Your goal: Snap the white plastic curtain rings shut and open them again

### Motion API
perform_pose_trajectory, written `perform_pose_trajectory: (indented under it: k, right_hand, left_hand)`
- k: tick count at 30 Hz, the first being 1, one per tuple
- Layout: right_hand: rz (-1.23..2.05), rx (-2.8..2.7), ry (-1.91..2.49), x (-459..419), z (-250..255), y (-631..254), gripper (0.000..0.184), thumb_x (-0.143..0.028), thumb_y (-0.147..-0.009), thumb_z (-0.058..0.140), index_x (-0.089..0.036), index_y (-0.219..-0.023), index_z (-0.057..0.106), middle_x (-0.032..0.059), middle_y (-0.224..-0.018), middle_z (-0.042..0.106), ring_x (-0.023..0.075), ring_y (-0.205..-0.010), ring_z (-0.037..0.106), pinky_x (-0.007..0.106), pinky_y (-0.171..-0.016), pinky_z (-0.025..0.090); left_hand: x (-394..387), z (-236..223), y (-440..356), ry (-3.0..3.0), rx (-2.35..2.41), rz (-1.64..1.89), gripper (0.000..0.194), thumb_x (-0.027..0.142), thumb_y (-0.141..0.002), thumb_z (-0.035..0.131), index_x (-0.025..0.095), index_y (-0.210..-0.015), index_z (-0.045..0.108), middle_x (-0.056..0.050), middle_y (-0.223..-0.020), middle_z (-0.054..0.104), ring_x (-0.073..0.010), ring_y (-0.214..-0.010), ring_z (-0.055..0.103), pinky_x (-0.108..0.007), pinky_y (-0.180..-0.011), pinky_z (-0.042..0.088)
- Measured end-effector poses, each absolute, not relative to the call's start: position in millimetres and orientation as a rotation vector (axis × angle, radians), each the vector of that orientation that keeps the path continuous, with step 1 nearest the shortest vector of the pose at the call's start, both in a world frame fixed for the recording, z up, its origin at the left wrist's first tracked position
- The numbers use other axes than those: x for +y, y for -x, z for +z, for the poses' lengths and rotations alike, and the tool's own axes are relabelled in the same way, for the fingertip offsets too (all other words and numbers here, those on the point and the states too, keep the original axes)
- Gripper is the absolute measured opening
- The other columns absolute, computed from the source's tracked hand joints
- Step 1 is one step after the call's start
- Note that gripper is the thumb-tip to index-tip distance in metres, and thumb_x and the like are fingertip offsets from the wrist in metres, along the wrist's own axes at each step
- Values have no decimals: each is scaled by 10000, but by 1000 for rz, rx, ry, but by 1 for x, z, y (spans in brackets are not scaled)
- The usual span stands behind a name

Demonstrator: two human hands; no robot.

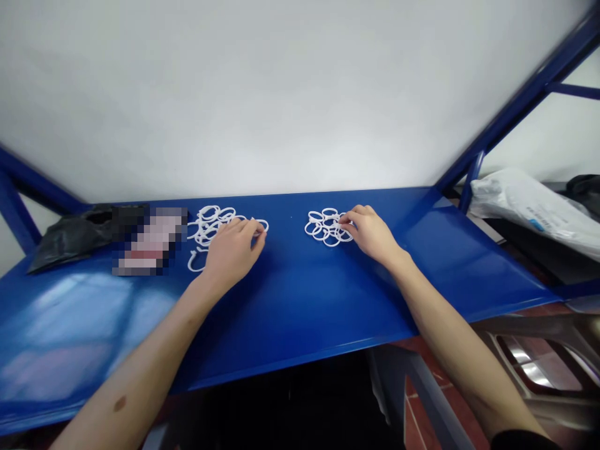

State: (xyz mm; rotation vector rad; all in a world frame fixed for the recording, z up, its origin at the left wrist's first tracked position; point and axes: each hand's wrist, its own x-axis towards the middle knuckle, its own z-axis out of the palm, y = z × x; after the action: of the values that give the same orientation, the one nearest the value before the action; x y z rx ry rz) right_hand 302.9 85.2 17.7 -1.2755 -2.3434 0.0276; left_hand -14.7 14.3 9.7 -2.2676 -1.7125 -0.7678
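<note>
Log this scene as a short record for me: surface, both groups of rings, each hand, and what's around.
Surface: blue table
Left group: jumbled white rings, partly hidden
Right group: compact cluster of white rings
Left hand: over the left group's right side; grip unclear
Right hand: fingertips at the cluster's right edge
Around: black bag at left; pale plastic bag at far right

A black bag (70, 242) lies on the left side of the blue worktop (300, 294), with a white wall (281, 94) behind. A white plastic bag (534, 209) sits past the right end. Red tiles (415, 414) show below.
</note>
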Motion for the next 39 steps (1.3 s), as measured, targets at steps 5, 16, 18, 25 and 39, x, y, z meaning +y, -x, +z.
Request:
perform_pose_trajectory:
  k: [5, 16, 18, 25, 39]
  right_hand:
    - [31, -2335, 1271, 85, 19, -302, 197, -196, -977, 535, -210, -984, 731, 102, -972, 684, 260, -897, 548, 421, -793, 487]
    - [547, -2195, 971, 44, 24, -254, 191, -349, -982, 606, -215, -1098, 676, 57, -998, 736, 189, -842, 650, 347, -802, 516]
    - [822, -2165, 935, 33, 17, -240, 233, -364, -978, 606, -207, -1146, 642, 30, -919, 737, 164, -784, 675, 308, -751, 524]
    - [1021, -1990, 861, 23, 5, -228, 234, -268, -1003, 487, -221, -1233, 494, -29, -800, 652, 133, -686, 653, 297, -721, 540]
    - [987, -2000, 763, 28, 1, -234, 186, -350, -990, 594, -199, -1025, 697, 20, -846, 742, 116, -647, 678, 260, -646, 559]
  left_hand:
    - [15, 2, 12, 2349, -1707, -768, 149, 274, -965, 503, 219, -930, 637, -61, -894, 730, -265, -891, 641, -397, -822, 465]
    - [2, 8, -9, 2559, -1376, -951, 175, 289, -997, 527, 222, -922, 670, -40, -875, 728, -197, -836, 624, -353, -826, 487]
    - [-1, 9, -14, 2611, -1288, -941, 183, 283, -995, 541, 223, -882, 672, -36, -854, 726, -188, -821, 615, -351, -819, 489]
    - [-8, 1, -25, 2655, -1081, -1016, 111, 233, -974, 578, 233, -911, 670, -55, -1031, 714, -178, -903, 640, -344, -850, 530]
    - [-9, 7, -25, 2677, -1824, -1278, 214, 360, -993, 535, 220, -948, 691, 23, -768, 728, -120, -619, 626, -228, -596, 458]
